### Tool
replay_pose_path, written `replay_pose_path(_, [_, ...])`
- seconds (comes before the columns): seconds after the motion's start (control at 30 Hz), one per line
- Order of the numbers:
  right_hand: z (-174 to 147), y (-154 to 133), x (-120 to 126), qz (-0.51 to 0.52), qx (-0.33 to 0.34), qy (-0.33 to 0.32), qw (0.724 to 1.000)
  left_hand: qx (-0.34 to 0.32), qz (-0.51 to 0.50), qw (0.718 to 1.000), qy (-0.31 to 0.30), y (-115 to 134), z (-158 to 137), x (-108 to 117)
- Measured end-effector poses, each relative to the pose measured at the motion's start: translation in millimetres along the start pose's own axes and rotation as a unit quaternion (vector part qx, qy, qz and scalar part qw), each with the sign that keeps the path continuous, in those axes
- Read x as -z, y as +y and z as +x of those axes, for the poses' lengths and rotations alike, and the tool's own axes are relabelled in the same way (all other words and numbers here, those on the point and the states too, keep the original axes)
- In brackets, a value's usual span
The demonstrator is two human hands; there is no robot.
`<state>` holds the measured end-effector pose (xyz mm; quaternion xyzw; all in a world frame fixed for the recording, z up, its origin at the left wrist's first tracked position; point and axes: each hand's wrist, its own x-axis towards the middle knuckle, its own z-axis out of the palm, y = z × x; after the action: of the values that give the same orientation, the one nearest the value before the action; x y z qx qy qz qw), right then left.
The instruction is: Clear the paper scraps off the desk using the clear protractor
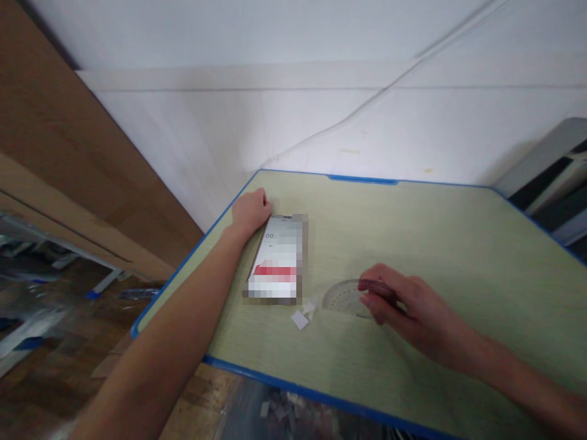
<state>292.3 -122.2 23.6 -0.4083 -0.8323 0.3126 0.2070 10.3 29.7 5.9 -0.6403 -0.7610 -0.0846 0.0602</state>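
My right hand point(403, 299) pinches a clear half-round protractor point(342, 299) between thumb and fingers, covering its right part. The protractor is just above or on the tabletop; I cannot tell which. My left hand point(251, 209) rests as a loose fist near the table's left edge, and nothing shows in it. Right beside it lies a phone point(277, 260), screen up and partly blurred out, with digits and a red band on it. Small white paper pieces point(299, 319) lie between the phone and the protractor.
The pale green table point(435, 232) has a blue rim and stands against a white wall point(293, 122) with a cable point(353, 115). A brown panel point(82, 116) leans at the left. Grey and black items point(559, 183) stand at the right. Clear plastic clutter point(284, 412) lies below the front edge.
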Motion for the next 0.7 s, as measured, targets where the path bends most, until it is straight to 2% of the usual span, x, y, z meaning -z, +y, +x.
replay_pose_path(0.1, [0.8, -2.4, -4.4, -0.023, 0.018, 0.032, 0.999, -0.002, 0.001, 1.000, 0.002, 0.0, 0.1, -0.1])
replay_pose_path(0.23, [2.6, -1.9, -6.5, -0.096, 0.048, 0.016, 0.994, -0.001, 0.001, 1.000, 0.000, 0.2, -0.7, 1.2])
replay_pose_path(0.33, [0.0, 1.2, -2.5, -0.122, 0.040, 0.044, 0.991, -0.004, -0.002, 1.000, -0.002, 0.6, -1.5, 2.0])
replay_pose_path(0.43, [-3.0, 3.6, -0.3, -0.113, 0.019, 0.068, 0.991, -0.003, -0.002, 1.000, 0.001, 0.6, -1.4, 1.4])
replay_pose_path(0.6, [-4.3, 2.6, -2.6, -0.052, 0.007, 0.081, 0.995, -0.005, -0.010, 1.000, 0.002, -0.3, 0.3, -0.8])
replay_pose_path(0.7, [-4.0, 3.0, -2.0, -0.049, -0.005, 0.086, 0.995, -0.003, -0.012, 1.000, 0.002, -0.3, 0.5, -0.9])
